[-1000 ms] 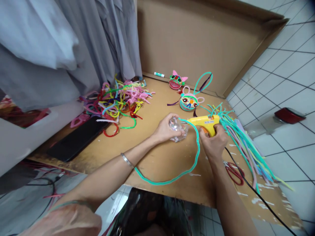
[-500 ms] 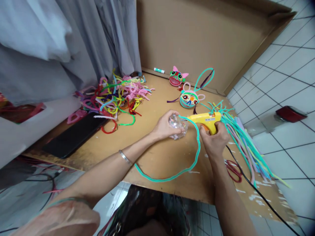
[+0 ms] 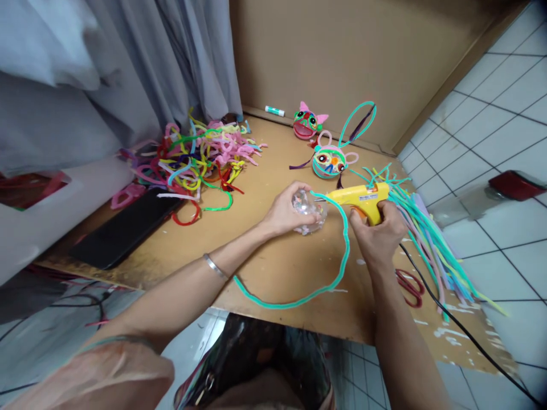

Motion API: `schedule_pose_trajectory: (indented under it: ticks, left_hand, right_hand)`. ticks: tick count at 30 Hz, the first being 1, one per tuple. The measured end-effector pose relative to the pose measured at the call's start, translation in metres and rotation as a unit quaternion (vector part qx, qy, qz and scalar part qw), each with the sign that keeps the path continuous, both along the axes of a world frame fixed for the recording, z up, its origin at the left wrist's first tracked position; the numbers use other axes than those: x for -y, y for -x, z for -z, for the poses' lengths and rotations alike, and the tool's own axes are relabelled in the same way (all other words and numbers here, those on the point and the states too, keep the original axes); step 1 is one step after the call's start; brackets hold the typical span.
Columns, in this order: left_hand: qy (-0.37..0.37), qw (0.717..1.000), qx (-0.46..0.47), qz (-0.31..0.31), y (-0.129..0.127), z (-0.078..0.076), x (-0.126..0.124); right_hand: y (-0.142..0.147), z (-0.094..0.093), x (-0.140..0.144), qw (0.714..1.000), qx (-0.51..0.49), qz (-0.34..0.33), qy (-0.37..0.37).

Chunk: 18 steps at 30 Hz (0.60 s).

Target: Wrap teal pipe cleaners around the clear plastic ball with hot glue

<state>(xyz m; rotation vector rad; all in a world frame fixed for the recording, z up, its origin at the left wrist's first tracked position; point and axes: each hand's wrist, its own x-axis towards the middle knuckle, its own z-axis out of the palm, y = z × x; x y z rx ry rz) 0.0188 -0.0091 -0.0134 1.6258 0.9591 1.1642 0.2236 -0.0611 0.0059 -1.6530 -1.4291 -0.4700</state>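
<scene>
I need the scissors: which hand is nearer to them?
Right. The right hand, on the glue gun, is just beyond the scissors; the left hand, on the clear ball, is farther left.

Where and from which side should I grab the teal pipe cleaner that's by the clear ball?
Likely pinch the low bend of the teal pipe cleaner, coming from the near side: it bows that way, clear of the left hand and right hand, while its upper end sits by the clear ball and glue gun.

Glossy plastic ball (image 3: 303, 206), fuzzy pipe cleaner (image 3: 347, 246)
</scene>
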Motion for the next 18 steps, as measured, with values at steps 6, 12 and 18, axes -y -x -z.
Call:
schedule_pose_trajectory:
  ticks: [6, 12, 18]
  left_hand:
    - [-0.003, 1.0, -0.006, -0.008, -0.0013, 0.0004, -0.0008]
    - [-0.005, 0.999, -0.024, -0.021, -0.0019, 0.0009, -0.0003]
    - [-0.012, 0.999, -0.026, -0.02, -0.0021, 0.0024, -0.0005]
  right_hand:
    - [-0.0014, 0.002, -0.0005, 0.999, 0.002, -0.022, -0.035]
    - [-0.0015, 0.0011, 0.0011, 0.998, 0.015, -0.025, -0.05]
    - [-0.0025, -0.0008, 0.0028, 0.997, 0.029, -0.034, -0.058]
